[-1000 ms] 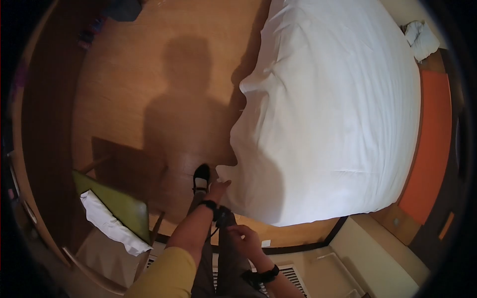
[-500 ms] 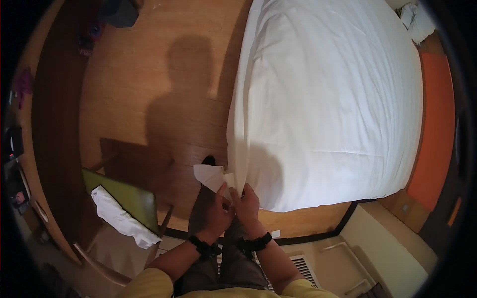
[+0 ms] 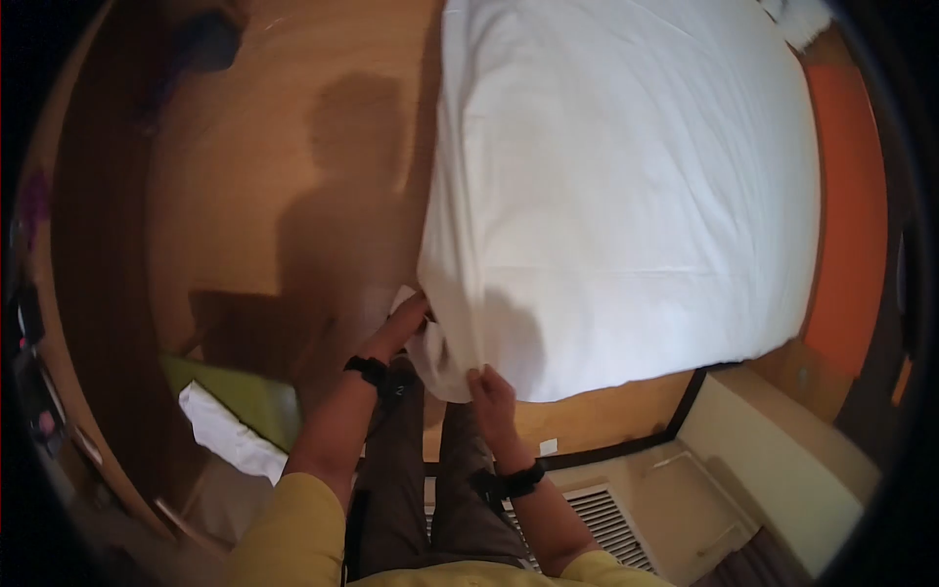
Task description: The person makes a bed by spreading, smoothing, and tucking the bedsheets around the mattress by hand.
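Note:
A white sheet (image 3: 626,196) covers the bed and hangs over its near left corner. My left hand (image 3: 407,318) is closed on the hanging edge of the sheet at that corner, its fingertips partly hidden by the cloth. To the right, my right hand (image 3: 492,391) pinches the sheet's lower edge, where a long fold runs up along the bed's left side. Black bands are on both wrists.
A green chair (image 3: 245,396) with a white cloth (image 3: 230,430) on it stands at the lower left. Wooden floor (image 3: 245,196) lies left of the bed, with a dark bin (image 3: 210,41) at the top. A floor vent (image 3: 606,519) and low ledge (image 3: 763,450) are nearer me.
My hands have moved apart, the left one forward and left along the sheet's edge. The loose sheet corner has been drawn down and the side edge hangs straighter than a second ago.

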`<action>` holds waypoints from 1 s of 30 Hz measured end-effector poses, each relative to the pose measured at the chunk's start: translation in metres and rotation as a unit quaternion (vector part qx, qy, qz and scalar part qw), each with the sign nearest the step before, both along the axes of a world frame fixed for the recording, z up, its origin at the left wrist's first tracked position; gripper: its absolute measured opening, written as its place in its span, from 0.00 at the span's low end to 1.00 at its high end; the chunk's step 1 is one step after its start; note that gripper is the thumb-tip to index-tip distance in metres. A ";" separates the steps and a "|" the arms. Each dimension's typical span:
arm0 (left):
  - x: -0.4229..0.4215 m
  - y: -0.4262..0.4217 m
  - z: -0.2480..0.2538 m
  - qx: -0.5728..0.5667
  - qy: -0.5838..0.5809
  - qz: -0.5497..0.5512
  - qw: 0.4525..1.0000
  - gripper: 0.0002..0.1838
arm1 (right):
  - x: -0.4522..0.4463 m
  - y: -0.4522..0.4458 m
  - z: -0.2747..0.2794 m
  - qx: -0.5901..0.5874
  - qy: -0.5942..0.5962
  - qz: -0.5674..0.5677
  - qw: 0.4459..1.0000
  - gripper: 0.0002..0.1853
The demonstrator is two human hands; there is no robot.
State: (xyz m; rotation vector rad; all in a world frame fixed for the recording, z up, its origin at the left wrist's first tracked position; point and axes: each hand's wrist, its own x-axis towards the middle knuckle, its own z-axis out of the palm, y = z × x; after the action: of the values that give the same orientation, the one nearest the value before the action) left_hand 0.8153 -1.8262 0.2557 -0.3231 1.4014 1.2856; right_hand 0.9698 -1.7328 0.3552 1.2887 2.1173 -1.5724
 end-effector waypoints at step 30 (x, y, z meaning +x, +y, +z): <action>0.026 -0.007 0.000 -0.163 0.329 -0.210 0.906 0.22 | 0.001 -0.029 0.015 0.074 0.038 0.074 0.994 0.10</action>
State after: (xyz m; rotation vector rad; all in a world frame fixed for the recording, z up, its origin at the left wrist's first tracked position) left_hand 0.8411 -1.8329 0.2552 0.2212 2.1299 0.8155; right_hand 0.9703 -1.7614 0.3702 1.0994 2.3576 -1.4499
